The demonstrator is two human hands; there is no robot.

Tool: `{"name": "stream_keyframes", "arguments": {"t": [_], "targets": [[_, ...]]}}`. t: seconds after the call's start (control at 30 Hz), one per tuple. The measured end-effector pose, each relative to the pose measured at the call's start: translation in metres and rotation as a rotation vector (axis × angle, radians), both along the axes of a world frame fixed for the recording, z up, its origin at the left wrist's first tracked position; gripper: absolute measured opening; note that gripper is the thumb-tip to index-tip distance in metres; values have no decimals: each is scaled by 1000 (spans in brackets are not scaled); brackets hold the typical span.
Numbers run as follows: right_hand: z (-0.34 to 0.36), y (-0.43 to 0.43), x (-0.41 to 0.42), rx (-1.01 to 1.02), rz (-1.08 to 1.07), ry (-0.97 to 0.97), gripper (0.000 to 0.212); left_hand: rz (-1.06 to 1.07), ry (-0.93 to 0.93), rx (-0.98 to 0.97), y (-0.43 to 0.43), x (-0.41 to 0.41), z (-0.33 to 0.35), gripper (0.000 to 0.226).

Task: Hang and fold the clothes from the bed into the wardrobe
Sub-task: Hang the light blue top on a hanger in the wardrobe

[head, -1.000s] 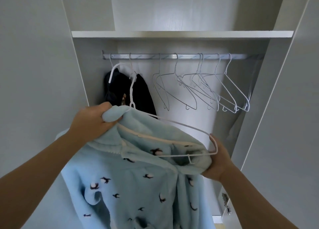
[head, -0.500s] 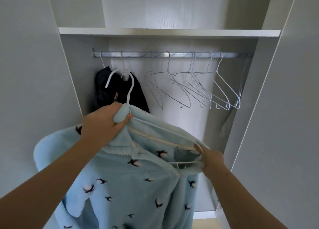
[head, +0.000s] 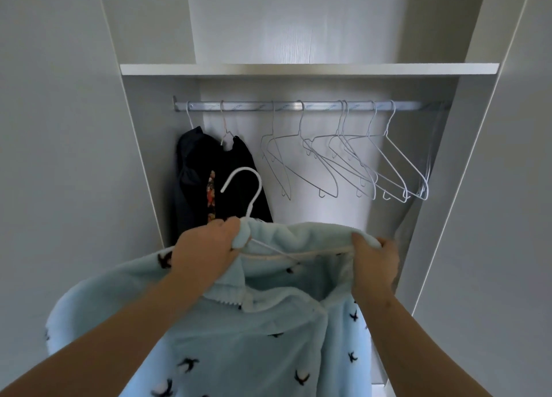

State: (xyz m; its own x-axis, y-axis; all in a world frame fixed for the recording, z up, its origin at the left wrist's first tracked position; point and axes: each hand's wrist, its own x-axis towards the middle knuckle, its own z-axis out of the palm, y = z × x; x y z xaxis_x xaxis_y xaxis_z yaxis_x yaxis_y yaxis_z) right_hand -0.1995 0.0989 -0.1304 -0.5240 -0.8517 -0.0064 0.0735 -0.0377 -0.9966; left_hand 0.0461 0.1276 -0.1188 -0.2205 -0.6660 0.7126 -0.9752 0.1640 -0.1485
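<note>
A: So, biggest first: what fills the view?

B: The open wardrobe (head: 149,163), its doors cut off at both edges. One shelf (head: 298,69) crosses it, with a rail (head: 322,106) just below.

A: And the clothes?

B: A pale blue fleece garment (head: 254,337) with small dark motifs is held up in front of the opening, below the rail. Its hem runs off the bottom edge, and what the motifs depict is hard to make out. A dark garment (head: 194,181) hangs at the rail's left end. There is a reddish print on it, too shadowed to read.

A: Anything else on the rail?

B: A bunch of empty hangers (head: 343,169), overlapping so much that I cannot count them.

A: The hands?

B: The left hand (head: 206,250) is clenched around the fleece collar at the neck of a white hanger (head: 257,193). The right hand (head: 376,262) grips the fleece shoulder, fingers curled into the fabric.

A: Is that hanger on the rail?

B: No. Its hook stands free in front of the dark garment. Most of its frame is buried in the fleece.
</note>
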Motion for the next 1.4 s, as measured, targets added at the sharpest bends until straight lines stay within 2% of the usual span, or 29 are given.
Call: {"name": "stream_keyframes", "arguments": {"t": [0.1,0.17,0.23,0.3,0.33,0.4,0.47,0.53,0.6,0.67,0.73,0.83,0.93,1.03,1.1,1.17,1.2,1.27,1.3,1.4], "targets": [[4,3,16,12,219,-56,17,183,395,151,2,-19,20,29],[1,8,26,80,445,-106,10,168,607,175,1,-29,26,33],[0,13,28,155,672,-170,11,137,742,164,2,-33,31,33],[1,17,23,237,735,-121,21,90,829,148,0,-28,33,33],[0,15,18,232,652,-28,33,56,858,128,1,-25,34,34],[-1,12,7,73,288,276,50,0,866,91,4,-20,37,33],[6,9,-1,-137,-65,522,43,-41,866,84,8,-18,38,30],[16,6,-3,-184,-47,698,39,-82,860,88,11,-19,39,29],[22,3,0,-156,146,888,50,-122,839,88,13,-23,40,30],[26,7,6,-108,303,900,50,-149,832,90,15,-31,40,32],[26,11,14,-89,369,890,50,-153,821,117,15,-40,39,34],[28,15,29,-65,456,981,51,-155,744,206,15,-53,36,35],[31,12,33,-52,427,934,52,-188,719,277,15,-56,39,33],[25,9,22,-9,334,841,54,-81,588,293,18,-44,41,41],[20,7,12,34,264,764,55,-52,695,177,21,-32,45,34],[15,6,8,76,241,723,54,-68,877,93,21,-27,49,17],[12,6,10,95,242,726,54,-105,962,94,20,-30,50,22],[8,6,14,122,237,733,51,-184,1084,223,23,-50,46,35],[6,5,16,127,228,725,50,-231,1128,368,27,-62,43,36],[4,4,12,134,210,676,45,-454,1288,970,43,-80,34,31]]}}
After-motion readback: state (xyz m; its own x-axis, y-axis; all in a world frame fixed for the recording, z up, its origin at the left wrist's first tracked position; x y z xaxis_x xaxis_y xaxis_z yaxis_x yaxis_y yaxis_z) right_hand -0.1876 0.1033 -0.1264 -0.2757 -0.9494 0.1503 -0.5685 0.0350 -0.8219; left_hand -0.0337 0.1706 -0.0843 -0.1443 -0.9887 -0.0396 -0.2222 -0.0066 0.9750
